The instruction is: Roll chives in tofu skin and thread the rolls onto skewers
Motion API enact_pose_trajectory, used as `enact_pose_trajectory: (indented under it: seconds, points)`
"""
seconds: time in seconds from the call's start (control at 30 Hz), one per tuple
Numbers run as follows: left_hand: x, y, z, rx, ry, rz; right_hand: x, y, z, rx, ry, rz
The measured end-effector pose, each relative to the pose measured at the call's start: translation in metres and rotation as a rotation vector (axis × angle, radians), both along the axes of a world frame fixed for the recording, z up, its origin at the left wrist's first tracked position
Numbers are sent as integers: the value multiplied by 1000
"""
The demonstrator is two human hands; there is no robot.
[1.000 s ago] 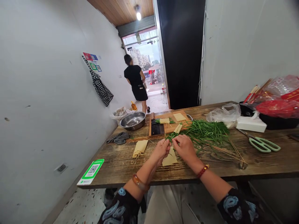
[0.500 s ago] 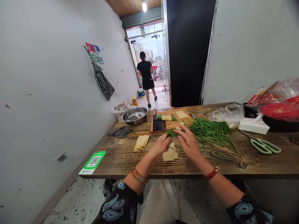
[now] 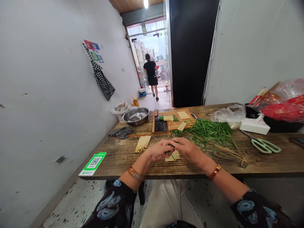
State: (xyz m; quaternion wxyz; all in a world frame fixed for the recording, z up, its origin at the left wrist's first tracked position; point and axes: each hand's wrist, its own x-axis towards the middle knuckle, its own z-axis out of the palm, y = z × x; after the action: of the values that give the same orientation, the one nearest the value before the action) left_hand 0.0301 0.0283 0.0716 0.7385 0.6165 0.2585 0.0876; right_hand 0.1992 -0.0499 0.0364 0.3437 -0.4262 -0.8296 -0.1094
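Observation:
Over the near middle of the table, my left hand (image 3: 161, 151) is closed round a small bunch of green chives (image 3: 169, 154), most of it hidden by the fingers. My right hand (image 3: 191, 153) meets it from the right, its fingertips pressed together on the bunch at the left hand's fingers. Beneath the hands lies a pale yellow tofu skin sheet (image 3: 175, 156), partly covered. Left of them is a stack of tofu skin sheets (image 3: 142, 143). Beyond, two tofu skin rolls filled with chives (image 3: 181, 126) lie near a loose chive pile (image 3: 211, 129).
A cutting board (image 3: 174, 114) at the back bears a cleaver (image 3: 161, 124) and another chive roll (image 3: 168, 118). Bamboo skewers (image 3: 225, 150) and green-handled scissors (image 3: 266, 146) lie at right. A steel basin (image 3: 136, 116) and grey cloth (image 3: 120, 133) are at left. A person (image 3: 151, 73) stands in the doorway.
My right hand has come down and left onto the bunch, its raised fingers now closing against my left hand. The person at the door has moved farther away.

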Motion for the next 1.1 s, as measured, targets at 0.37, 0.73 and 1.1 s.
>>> enact_pose_trajectory:
  seconds: [0.37, 0.73, 1.1]
  points:
    - [-4, 7, -20, 190, 7, 40, -6, 0, -14, -3, 83, -161]
    - [-17, 5, -70, 798, 92, 325, -14, 14, -53, -181, 371, -77]
    - [-32, 11, -78, 1103, 122, 525, -13, 13, -64, -288, 201, -144]
